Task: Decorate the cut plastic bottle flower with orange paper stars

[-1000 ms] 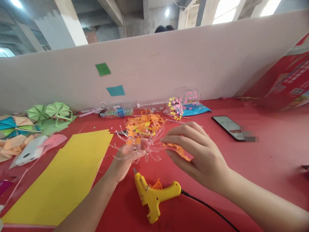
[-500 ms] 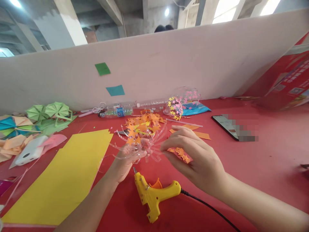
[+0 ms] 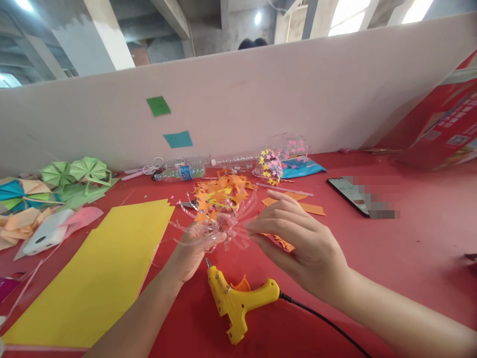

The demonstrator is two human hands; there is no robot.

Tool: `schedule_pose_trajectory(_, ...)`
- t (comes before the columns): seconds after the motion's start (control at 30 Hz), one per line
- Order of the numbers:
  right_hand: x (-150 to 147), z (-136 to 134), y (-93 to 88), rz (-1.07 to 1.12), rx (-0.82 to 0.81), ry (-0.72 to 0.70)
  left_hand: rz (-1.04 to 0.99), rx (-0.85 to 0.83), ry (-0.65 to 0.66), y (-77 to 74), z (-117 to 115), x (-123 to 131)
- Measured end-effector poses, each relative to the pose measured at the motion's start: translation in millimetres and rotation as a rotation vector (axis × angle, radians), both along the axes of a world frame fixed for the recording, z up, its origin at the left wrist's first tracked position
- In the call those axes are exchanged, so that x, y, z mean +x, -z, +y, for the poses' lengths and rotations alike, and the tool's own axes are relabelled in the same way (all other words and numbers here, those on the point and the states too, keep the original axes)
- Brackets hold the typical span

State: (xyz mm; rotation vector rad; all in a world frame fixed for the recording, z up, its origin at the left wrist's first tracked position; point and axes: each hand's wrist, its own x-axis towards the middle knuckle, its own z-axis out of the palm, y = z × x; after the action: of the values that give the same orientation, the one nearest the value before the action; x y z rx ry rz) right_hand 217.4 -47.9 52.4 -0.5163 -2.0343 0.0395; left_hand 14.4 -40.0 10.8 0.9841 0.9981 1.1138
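Observation:
My left hand (image 3: 194, 246) is closed around the base of a clear cut plastic bottle piece (image 3: 219, 214), whose curled strips carry orange paper stars. My right hand (image 3: 298, 243) is beside it on the right, thumb and forefinger pinched at the tip of one plastic strip. Under its palm lie several loose orange stars (image 3: 285, 243). A yellow glue gun (image 3: 238, 301) lies on the red table (image 3: 410, 258) just below both hands, its black cord running off to the lower right.
A yellow paper sheet (image 3: 100, 268) lies at left, with folded green and coloured paper fans (image 3: 74, 174) behind it. A plastic water bottle (image 3: 179, 173), another star-decorated bottle piece (image 3: 283, 159), orange paper scraps (image 3: 305, 206) and a phone (image 3: 352, 194) sit near the white partition (image 3: 261, 99).
My right hand has moved slightly left, closer to the plastic strips, and its fingers have pinched onto one strip. The left hand and the bottle piece have stayed still.

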Motion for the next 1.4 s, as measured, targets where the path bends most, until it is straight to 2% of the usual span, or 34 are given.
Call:
schedule_pose_trajectory(0.33,3.8,-1.9,-1.9,-0.036,-0.002,-0.034,0.004,0.081,0.049,3.8,1.6,-1.1)
schedule_pose_trajectory(0.53,2.1,-3.1,-2.2,-0.009,-0.015,0.002,0.012,0.056,0.019,3.5,0.7,-1.1)
schedule_pose_trajectory(0.7,0.1,-6.6,-3.4,0.006,-0.044,0.02,0.002,0.083,0.051,3.9,-0.3,-2.1)
schedule_pose_trajectory(0.83,2.7,-8.5,-7.6,0.008,0.0,0.051,-0.001,0.097,0.064,3.3,-0.2,-3.1)
schedule_pose_trajectory(1.0,10.1,-7.5,-12.6,0.112,0.069,0.088,0.019,0.115,0.081,-1.4,-0.2,-3.3)
schedule_pose_trajectory(1.23,6.4,-6.5,-3.0,0.029,-0.104,0.069,0.016,0.127,0.085,1.5,0.4,-6.1)
schedule_pose_trajectory(1.4,1.5,-8.5,2.1,0.039,-0.14,0.085,0.018,0.1,0.094,4.9,1.0,-8.0)
